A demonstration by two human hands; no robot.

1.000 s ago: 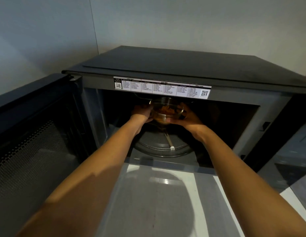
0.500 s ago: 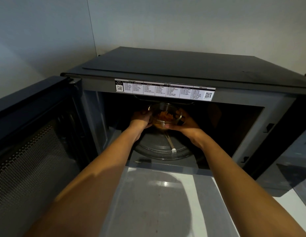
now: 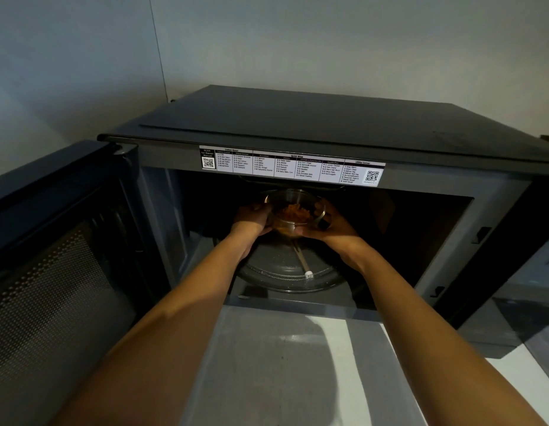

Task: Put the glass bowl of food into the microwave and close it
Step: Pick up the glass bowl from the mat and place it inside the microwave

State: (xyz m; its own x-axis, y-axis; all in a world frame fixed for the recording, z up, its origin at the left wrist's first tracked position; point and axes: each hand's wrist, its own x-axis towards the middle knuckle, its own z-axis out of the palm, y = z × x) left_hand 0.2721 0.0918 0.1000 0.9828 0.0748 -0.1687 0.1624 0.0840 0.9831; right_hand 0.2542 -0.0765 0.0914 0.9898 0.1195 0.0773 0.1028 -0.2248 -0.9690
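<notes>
A small clear glass bowl (image 3: pixel 293 212) with orange-brown food sits between my hands inside the dark cavity of a black microwave (image 3: pixel 297 130). My left hand (image 3: pixel 251 218) grips the bowl's left side and my right hand (image 3: pixel 331 226) cups its right side and underside. The bowl is above the far part of the round glass turntable (image 3: pixel 285 272); whether it touches the turntable I cannot tell. The microwave door (image 3: pixel 52 272) stands swung wide open to the left, its mesh window facing me.
A white label strip (image 3: pixel 293 166) with small print runs along the top of the cavity opening. The control panel side (image 3: pixel 512 241) lies at the right. The microwave stands on a white counter (image 3: pixel 282 364) against a pale wall corner.
Both hands have carried the bowl slightly deeper into the cavity and a little lower toward the turntable. My view has shifted a bit closer.
</notes>
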